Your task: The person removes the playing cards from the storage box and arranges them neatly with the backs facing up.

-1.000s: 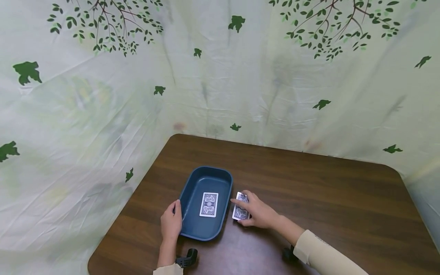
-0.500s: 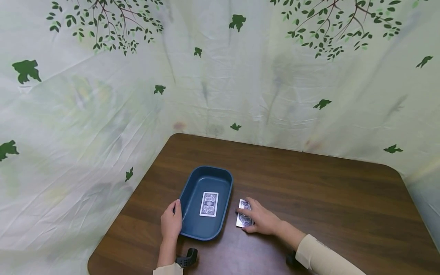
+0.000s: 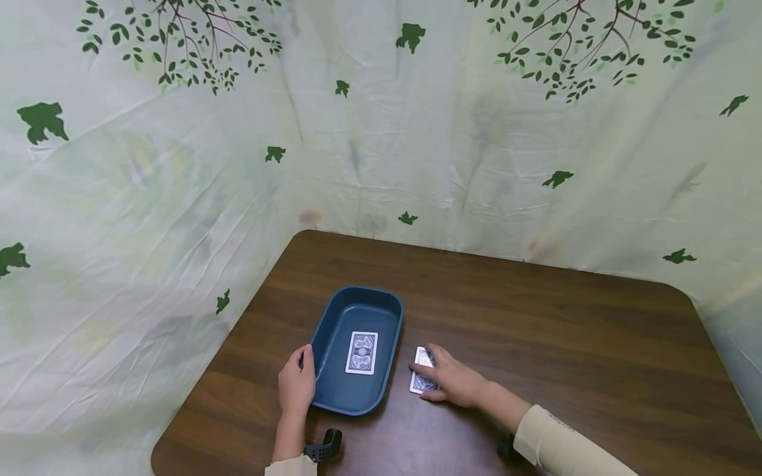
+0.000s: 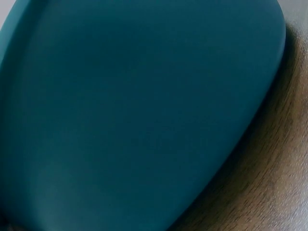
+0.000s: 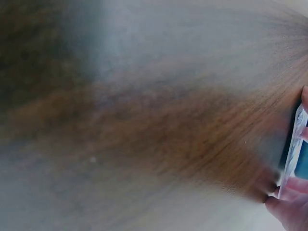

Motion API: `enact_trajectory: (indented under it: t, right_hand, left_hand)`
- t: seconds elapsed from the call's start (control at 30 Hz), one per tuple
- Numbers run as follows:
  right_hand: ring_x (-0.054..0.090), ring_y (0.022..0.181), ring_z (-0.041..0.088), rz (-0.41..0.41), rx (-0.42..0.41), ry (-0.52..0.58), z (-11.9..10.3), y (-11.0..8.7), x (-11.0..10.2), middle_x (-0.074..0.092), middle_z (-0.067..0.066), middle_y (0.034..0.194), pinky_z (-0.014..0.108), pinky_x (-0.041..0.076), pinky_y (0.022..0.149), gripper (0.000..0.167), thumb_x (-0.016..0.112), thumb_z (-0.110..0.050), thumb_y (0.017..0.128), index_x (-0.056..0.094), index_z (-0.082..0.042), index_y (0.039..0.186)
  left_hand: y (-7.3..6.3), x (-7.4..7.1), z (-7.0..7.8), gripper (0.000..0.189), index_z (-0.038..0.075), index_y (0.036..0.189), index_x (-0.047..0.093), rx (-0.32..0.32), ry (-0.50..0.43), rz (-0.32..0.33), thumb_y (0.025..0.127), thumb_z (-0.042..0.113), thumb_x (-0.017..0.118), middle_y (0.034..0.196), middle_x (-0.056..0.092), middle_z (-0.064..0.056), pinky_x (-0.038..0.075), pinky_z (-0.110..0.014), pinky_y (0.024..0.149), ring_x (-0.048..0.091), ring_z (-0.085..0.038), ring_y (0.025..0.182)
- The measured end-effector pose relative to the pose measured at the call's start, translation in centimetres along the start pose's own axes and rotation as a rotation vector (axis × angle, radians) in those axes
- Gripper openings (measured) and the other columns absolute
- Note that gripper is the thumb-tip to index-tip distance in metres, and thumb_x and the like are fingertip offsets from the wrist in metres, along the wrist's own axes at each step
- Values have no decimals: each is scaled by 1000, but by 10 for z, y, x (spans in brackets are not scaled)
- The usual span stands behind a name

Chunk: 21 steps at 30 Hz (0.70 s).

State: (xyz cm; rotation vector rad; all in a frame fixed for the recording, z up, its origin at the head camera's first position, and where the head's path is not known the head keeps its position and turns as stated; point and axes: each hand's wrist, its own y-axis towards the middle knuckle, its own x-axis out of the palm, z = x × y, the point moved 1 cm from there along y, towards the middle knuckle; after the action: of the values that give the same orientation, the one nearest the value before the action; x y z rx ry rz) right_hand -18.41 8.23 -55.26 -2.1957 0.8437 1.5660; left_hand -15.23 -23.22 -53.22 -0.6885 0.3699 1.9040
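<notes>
A blue rectangular tray (image 3: pixel 344 396) stands on the table, and one patterned playing card (image 3: pixel 362 353) lies back up inside it. My left hand (image 3: pixel 296 383) grips the tray's left rim; in the left wrist view the tray's smooth wall (image 4: pixel 144 106) fills most of the picture. To the right of the tray, my right hand (image 3: pixel 457 382) holds a second playing card (image 3: pixel 421 383) by its two short ends, with a finger lying across its back. That card (image 5: pixel 292 149) appears edge-on at the right border of the right wrist view. Whether it is one card or a stack, I cannot tell.
The brown wooden table (image 3: pixel 565 337) extends right and behind the tray. A pale cloth (image 3: pixel 452 145) with printed leaves hangs along its far and left sides. A black wrist band (image 3: pixel 324 446) sits on the left wrist.
My right hand has moved the card slightly right and nearer to me, away from the tray, then almost stopped. The left hand and tray have stayed in place.
</notes>
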Motion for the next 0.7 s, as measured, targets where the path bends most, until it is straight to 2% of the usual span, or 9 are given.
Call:
enact_trajectory:
  t: [0.2, 0.47, 0.7]
  right_hand:
    - [35, 119, 37, -18, -16, -35, 0, -2, 1, 32, 27, 133, 45, 36, 96, 52, 59, -41, 88, 51, -15, 132]
    - [23, 130, 43, -83, 44, 1, -2, -6, 2, 24, 28, 142, 50, 29, 100, 52, 52, -42, 92, 44, -17, 138]
    - [20, 132, 41, -71, 36, -25, -2, -7, 3, 22, 27, 144, 48, 26, 103, 54, 50, -44, 92, 43, -17, 138]
  left_hand:
    - [0, 0, 1, 56, -3, 126, 50, 7, 0, 10, 99, 42, 32, 126, 49, -26, 33, -56, 95, 45, -43, 114]
    - [-1, -1, 1, 58, -4, 125, 51, 11, 12, 17, 98, 44, 31, 125, 50, -27, 33, -56, 94, 46, -44, 113]
    - [-1, -1, 2, 59, -4, 125, 51, 8, 3, 15, 98, 44, 31, 125, 50, -27, 33, -56, 94, 45, -43, 114]
